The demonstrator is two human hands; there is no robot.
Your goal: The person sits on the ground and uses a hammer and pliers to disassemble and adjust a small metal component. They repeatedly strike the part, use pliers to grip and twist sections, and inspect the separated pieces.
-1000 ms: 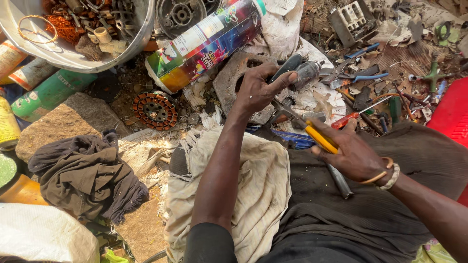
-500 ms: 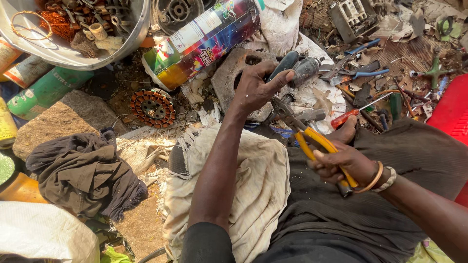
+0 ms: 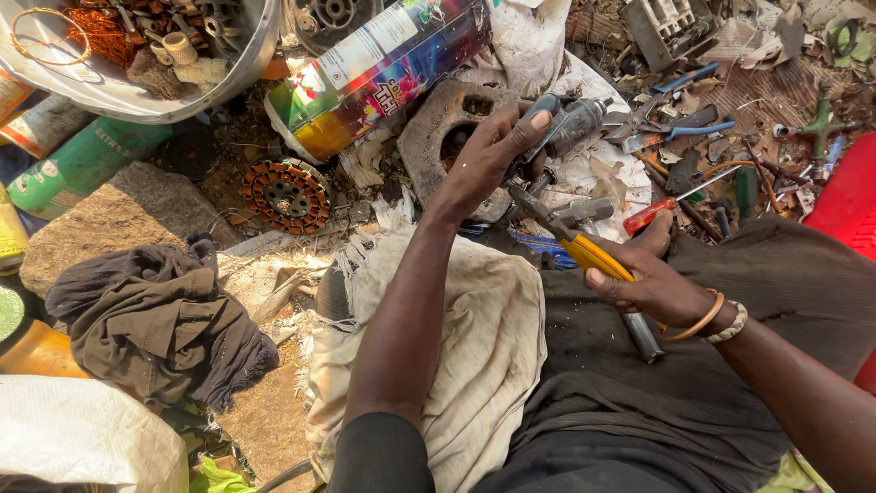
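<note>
My left hand (image 3: 488,160) grips a small grey metal motor part (image 3: 566,123) over a flat grey metal block (image 3: 438,128). My right hand (image 3: 652,278) holds yellow-handled pliers (image 3: 584,246); their jaws point up-left and meet the part under my left fingers. A metal rod (image 3: 639,333) sticks out below my right hand. A cream cloth (image 3: 474,338) lies over my left thigh, and dark fabric covers my right.
A colourful spray can (image 3: 383,64) lies beside a metal bowl (image 3: 119,87) of scrap. A copper-wound stator (image 3: 287,194) sits on the dirt. A stone (image 3: 109,215), a dark rag (image 3: 155,315), green cans, blue-handled pliers (image 3: 680,128) and a red-handled screwdriver (image 3: 652,215) lie around.
My right hand has shifted slightly, keeping the pliers' jaws at the part. My left hand keeps its hold.
</note>
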